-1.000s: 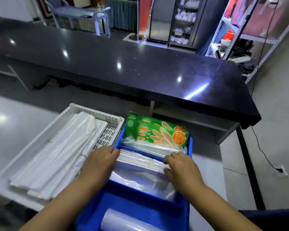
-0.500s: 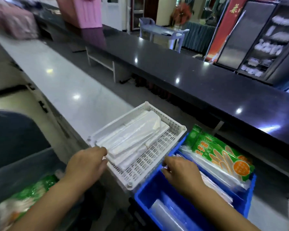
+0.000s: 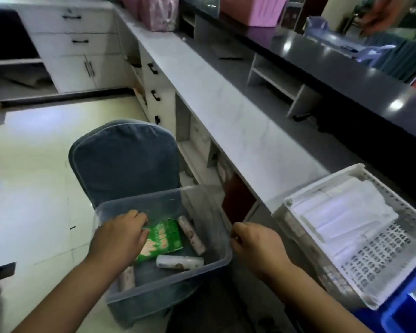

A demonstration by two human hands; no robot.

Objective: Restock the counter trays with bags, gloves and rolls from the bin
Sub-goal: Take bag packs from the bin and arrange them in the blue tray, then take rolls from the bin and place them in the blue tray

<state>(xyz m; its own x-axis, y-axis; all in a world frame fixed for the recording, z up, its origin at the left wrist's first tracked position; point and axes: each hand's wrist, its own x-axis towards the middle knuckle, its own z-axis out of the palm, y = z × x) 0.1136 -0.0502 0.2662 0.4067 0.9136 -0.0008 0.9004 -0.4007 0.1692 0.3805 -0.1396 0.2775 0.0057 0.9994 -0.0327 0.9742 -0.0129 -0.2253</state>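
A clear plastic bin [image 3: 209, 265] rests on a grey chair [image 3: 125, 159] at lower centre. In it lie a green pack of gloves [image 3: 165, 239] and three rolls, one upright along the pack [image 3: 192, 234], one lying in front [image 3: 179, 261] and one at the near left [image 3: 127, 278]. My left hand [image 3: 119, 236] is inside the bin, fingers spread over the pack's left edge; a firm grip is not visible. My right hand [image 3: 255, 243] hovers loosely curled beside the bin's right rim, holding nothing. On the counter at right stands a white perforated tray [image 3: 380, 255] holding white bags [image 3: 341, 212].
A blue tray [image 3: 408, 306] shows at the bottom right corner. The pale counter [image 3: 226, 111] runs away to the upper left, with drawers below and a raised black counter [image 3: 346, 75] behind it. A pink container [image 3: 252, 9] stands on that black counter. Tiled floor lies at left.
My view has swung left and down from the trays to the bin on the chair. My left hand went from the white tray's edge into the bin; my right hand left the blue tray.
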